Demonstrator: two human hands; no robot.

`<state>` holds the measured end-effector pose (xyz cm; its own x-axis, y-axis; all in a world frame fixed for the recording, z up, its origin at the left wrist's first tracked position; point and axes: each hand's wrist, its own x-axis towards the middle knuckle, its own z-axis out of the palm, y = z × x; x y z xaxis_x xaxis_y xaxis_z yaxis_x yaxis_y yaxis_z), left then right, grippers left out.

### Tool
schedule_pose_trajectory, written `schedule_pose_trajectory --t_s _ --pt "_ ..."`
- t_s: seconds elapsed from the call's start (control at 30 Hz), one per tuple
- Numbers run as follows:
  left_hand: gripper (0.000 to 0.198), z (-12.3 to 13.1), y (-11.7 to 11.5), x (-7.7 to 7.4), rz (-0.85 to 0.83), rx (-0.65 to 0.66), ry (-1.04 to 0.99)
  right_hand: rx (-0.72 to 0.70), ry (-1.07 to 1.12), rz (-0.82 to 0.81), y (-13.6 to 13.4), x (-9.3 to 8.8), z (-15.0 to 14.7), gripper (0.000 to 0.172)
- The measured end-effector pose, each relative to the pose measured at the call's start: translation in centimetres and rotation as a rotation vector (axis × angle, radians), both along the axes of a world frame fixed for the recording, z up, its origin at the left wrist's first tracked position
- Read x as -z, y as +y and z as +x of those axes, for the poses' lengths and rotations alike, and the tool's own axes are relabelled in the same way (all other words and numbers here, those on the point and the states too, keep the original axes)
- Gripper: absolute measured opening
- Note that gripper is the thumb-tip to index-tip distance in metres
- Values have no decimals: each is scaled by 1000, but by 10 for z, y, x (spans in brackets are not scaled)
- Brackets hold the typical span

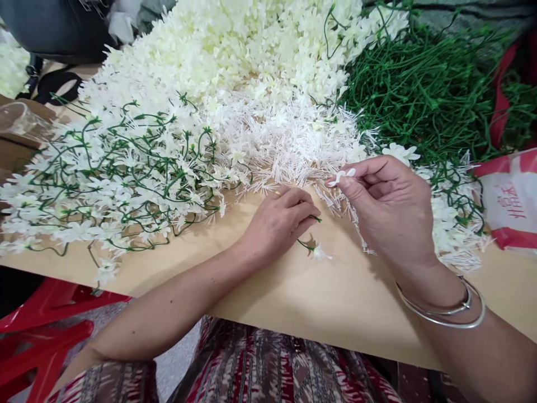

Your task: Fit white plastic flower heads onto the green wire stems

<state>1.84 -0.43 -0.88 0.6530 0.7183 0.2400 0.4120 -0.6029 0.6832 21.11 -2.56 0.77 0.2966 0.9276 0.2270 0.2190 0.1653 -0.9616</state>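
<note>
My left hand (280, 225) rests low over the table, its fingers curled round a green artificial flower stem (315, 218). One end of that stem pokes out past the fingertips. Below it, a green stem with a white tip (321, 253) shows near the tabletop; whether it is the same stem I cannot tell. Raised to the right, my right hand (392, 210) pinches a small white petal piece (342, 177) between thumb and forefinger. In front of both hands spreads a heap of white stamen pieces (289, 145).
Joined white flowers on green stems (138, 168) cover the left. Loose cream petals (235, 50) are piled at the back, bare green stems (419, 95) at the back right. A red and white packet (509, 201), a clear cup (25, 120) and a red stool (46, 330) flank the table (285, 296).
</note>
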Motion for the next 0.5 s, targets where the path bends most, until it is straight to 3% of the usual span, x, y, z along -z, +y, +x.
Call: schedule_pose_trajectory --t_s 0.1,0.3,0.5 --pt "20 1 -1 -2 -86 -43 -54 -51 61 -34 -1 1 1 17" --pt "14 0 2 -9 -424 -346 -476 -268 372 -231 -1 1 -3 26" --pt "15 0 0 -11 -462 -342 -507 -286 412 -302 0 2 -6 28"
